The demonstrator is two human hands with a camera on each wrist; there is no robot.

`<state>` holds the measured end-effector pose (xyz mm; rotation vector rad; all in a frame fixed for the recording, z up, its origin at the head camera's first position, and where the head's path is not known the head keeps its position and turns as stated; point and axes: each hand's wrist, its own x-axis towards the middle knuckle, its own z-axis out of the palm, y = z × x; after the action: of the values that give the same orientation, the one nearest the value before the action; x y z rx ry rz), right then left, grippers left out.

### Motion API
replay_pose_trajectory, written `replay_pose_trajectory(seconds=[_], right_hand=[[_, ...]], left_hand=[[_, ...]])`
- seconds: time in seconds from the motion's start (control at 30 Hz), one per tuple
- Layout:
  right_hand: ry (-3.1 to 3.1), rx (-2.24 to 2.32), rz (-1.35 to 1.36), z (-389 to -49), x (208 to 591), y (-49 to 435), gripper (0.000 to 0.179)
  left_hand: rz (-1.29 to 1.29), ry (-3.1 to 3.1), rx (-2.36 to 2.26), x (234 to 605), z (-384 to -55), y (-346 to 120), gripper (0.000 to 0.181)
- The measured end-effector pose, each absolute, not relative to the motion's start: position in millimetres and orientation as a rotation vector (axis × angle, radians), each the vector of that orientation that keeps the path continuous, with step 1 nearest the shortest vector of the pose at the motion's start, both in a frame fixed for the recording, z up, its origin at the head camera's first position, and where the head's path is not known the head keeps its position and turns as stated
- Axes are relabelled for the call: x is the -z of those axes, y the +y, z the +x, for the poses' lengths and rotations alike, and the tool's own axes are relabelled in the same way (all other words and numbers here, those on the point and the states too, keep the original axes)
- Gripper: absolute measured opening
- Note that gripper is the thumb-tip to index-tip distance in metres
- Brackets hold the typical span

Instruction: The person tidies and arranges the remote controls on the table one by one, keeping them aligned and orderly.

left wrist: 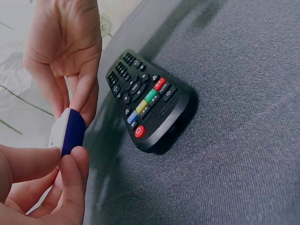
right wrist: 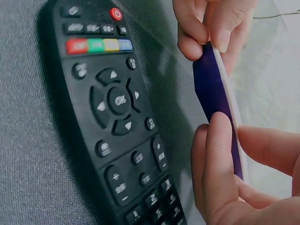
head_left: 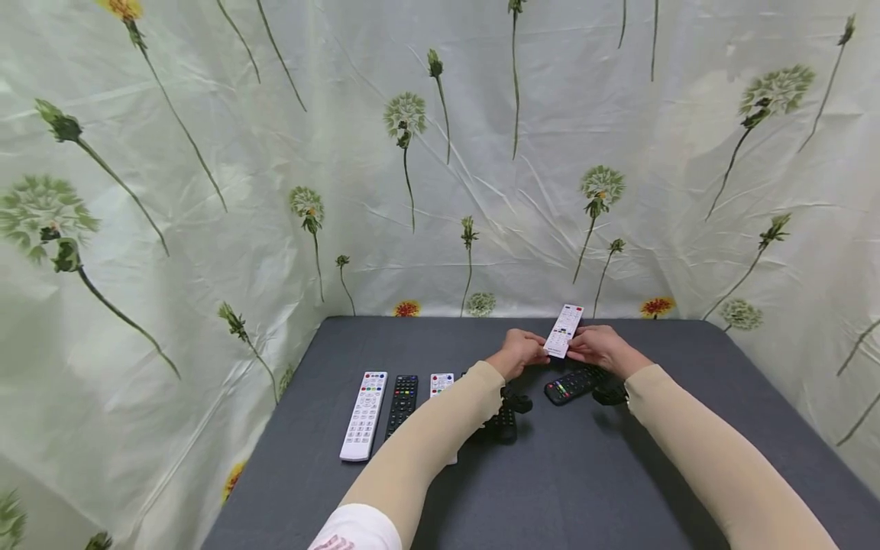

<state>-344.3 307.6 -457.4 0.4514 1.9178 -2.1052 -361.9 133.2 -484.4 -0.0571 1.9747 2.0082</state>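
Observation:
Both hands hold a slim white remote control [head_left: 564, 330] near the table's far edge, its button side facing up. My left hand [head_left: 519, 353] pinches its near left corner. On the opposite side, my right hand [head_left: 603, 349] grips it between thumb and fingers. From the wrist views the dark blue underside of the white remote [left wrist: 76, 131] shows between the fingertips. Just below the hands, a black remote control [head_left: 569, 385] lies on the table, with red, green, yellow and blue buttons. Its far end is partly hidden by the right hand in the head view.
Left of the hands, a row of remotes lies on the dark grey table [head_left: 584, 481]: a white one [head_left: 364, 416], a black one [head_left: 402, 397], another white one [head_left: 442, 382] and a black one [head_left: 506, 425], partly behind the left arm. A flowered curtain [head_left: 371, 183] borders the table's back.

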Motion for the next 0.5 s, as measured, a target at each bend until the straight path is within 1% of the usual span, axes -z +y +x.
replay_pose_trajectory(seconds=[0.3,0.5], right_hand=[[2.009,2.103,0.366,-338,449,304,0.072],[2.038,2.088,0.329,-331,444,301,0.070]], left_hand=[[0.094,1.940,-2.035,480,-363,122,0.018],[0.111,1.910,-2.053,475,-360,113,0.015]])
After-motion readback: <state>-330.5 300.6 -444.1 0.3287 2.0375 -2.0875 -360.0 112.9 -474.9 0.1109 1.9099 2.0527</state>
